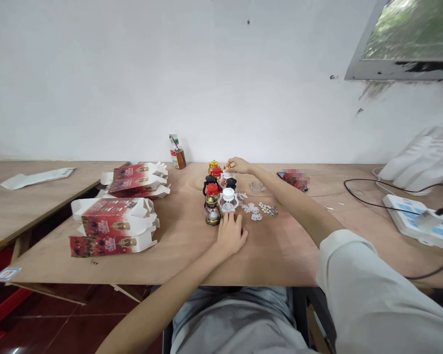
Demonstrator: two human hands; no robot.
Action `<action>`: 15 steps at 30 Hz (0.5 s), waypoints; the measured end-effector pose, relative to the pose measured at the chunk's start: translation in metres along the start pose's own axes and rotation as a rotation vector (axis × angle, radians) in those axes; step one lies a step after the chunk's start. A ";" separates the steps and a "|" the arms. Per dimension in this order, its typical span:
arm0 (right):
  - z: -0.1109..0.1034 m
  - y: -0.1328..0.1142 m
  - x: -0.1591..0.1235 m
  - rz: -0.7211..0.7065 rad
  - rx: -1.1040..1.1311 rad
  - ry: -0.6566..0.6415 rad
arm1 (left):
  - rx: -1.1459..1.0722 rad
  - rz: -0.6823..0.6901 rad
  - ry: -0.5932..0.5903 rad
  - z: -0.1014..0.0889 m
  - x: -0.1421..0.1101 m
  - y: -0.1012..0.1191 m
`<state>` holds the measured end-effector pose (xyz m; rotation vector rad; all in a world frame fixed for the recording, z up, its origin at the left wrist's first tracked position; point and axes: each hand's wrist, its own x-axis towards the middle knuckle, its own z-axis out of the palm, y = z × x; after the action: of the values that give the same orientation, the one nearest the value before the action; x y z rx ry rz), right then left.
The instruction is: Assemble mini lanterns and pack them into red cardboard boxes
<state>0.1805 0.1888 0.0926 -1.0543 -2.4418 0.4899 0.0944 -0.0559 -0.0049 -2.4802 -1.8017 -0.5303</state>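
Small toy lanterns stand close together in two rows on the table. The front pair is a bronze-and-black lantern [212, 212] and a white lantern [228, 195]. Behind them are black lanterns [209, 186], red lanterns [211, 189] and a gold one [213, 165]. My left hand [232, 237] rests before the white lantern, fingers apart and fingertips at its base. At the back of the right row, my right hand [239, 165] pinches at the top of a lantern, beside a white one [226, 177]. A bit of gold shows under these fingers; which lantern they hold is partly hidden.
White plastic pieces [251, 209], small round discs [268, 209] and clear bits [257, 187] lie right of the lanterns. Red printed boxes [114, 221] are at left, a bottle [177, 156] by the wall. A phone [295, 180], power strip [419, 221] and cable [391, 181] lie right.
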 end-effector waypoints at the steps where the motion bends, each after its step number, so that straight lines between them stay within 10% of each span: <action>1: -0.001 0.000 -0.001 0.006 -0.004 0.007 | 0.005 -0.006 0.002 0.002 0.002 0.000; 10: -0.013 -0.004 -0.058 0.123 0.004 0.254 | 0.009 0.007 0.012 0.004 0.011 0.000; 15: 0.025 -0.009 -0.095 0.111 0.108 0.078 | 0.000 0.152 0.035 -0.003 -0.006 -0.001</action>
<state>0.2207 0.1084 0.0524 -1.1458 -2.2709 0.5979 0.0908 -0.0612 -0.0044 -2.5629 -1.5843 -0.5600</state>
